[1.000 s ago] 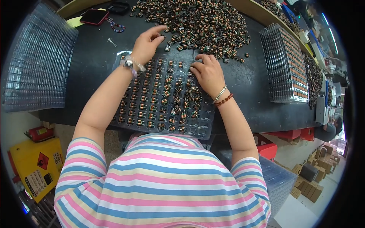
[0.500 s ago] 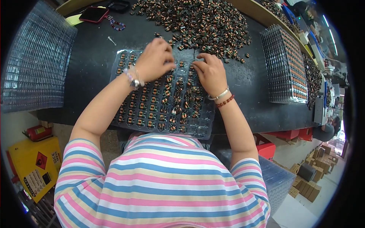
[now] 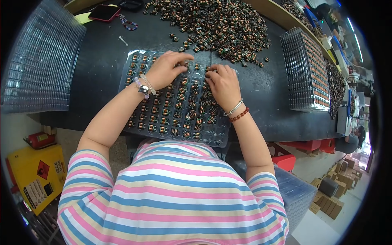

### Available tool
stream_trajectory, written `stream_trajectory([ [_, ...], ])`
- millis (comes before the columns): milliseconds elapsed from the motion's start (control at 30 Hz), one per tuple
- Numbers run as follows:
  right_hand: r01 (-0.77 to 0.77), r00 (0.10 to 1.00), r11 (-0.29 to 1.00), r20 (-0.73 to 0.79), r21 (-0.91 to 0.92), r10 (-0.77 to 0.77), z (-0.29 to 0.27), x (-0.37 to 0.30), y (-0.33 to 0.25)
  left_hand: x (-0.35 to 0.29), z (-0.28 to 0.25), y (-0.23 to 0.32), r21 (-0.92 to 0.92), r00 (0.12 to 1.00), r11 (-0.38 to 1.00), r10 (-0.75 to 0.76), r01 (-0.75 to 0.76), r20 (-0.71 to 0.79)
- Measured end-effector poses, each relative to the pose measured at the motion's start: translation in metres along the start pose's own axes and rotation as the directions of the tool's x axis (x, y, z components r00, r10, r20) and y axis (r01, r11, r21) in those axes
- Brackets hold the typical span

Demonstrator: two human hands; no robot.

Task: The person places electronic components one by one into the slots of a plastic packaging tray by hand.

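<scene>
A clear plastic tray (image 3: 218,138) with rows of pockets lies at the table's near edge. Small copper-wound coils (image 3: 153,119) sit singly in its left columns, while loose coils (image 3: 192,110) are heaped across its middle and right columns. Over the far part of the tray, my left hand (image 3: 165,70) has its thumb and forefinger apart, close to a seated coil. My right hand (image 3: 224,85) rests at the far right columns, fingers bent down and drawn together. Whatever lies between those fingertips is too small to make out.
A large pile of coils (image 3: 220,28) covers the table's far middle. Stacked clear trays (image 3: 43,61) stand at left, and a stack of filled trays (image 3: 306,69) at right. A phone (image 3: 104,13) with a beaded strap lies far left. A wooden ledge (image 3: 281,18) borders the back.
My left hand has come down slightly nearer, its fingers stretching rightward. My right hand has moved a little nearer and to the left, its fingers drawing closer together.
</scene>
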State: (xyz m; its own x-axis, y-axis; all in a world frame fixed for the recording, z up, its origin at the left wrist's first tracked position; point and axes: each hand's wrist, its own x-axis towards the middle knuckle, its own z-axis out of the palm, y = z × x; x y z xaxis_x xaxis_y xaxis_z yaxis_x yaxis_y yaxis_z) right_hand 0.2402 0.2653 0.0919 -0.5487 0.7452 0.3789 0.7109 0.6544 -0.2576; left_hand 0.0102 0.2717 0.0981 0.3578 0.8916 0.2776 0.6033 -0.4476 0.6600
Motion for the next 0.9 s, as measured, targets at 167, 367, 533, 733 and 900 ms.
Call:
stream_trajectory([
  [167, 0.023, 0.999, 0.999, -0.026, -0.035, -0.023, -0.001, -0.002, -0.001, 0.002, 0.001, -0.002, 0.097, 0.990, 0.995, -0.022, 0.008, 0.138],
  [367, 0.017, 1.000, 0.990, 0.024, -0.142, -0.014, -0.004, 0.002, -0.007, -0.001, 0.011, -0.012, 0.150, 0.994, 0.983, 0.100, -0.104, 0.032],
  [533, 0.042, 0.998, 0.986, 0.046, -0.161, -0.035, 0.001, 0.006, -0.005, -0.009, 0.006, -0.010, 0.181, 0.981, 0.969, 0.182, -0.167, -0.071],
  [733, -0.055, 0.992, 0.994, 0.116, 0.099, 0.043, -0.005, 0.006, 0.007, -0.027, 0.003, 0.008, 0.117, 0.983, 0.978, 0.160, -0.170, 0.090],
  [900, -0.128, 0.991, 0.977, -0.028, 0.171, 0.134, 0.003, 0.003, 0.005, -0.021, 0.005, 0.007, -0.055, 1.000, 0.998, 0.022, -0.022, 0.004],
])
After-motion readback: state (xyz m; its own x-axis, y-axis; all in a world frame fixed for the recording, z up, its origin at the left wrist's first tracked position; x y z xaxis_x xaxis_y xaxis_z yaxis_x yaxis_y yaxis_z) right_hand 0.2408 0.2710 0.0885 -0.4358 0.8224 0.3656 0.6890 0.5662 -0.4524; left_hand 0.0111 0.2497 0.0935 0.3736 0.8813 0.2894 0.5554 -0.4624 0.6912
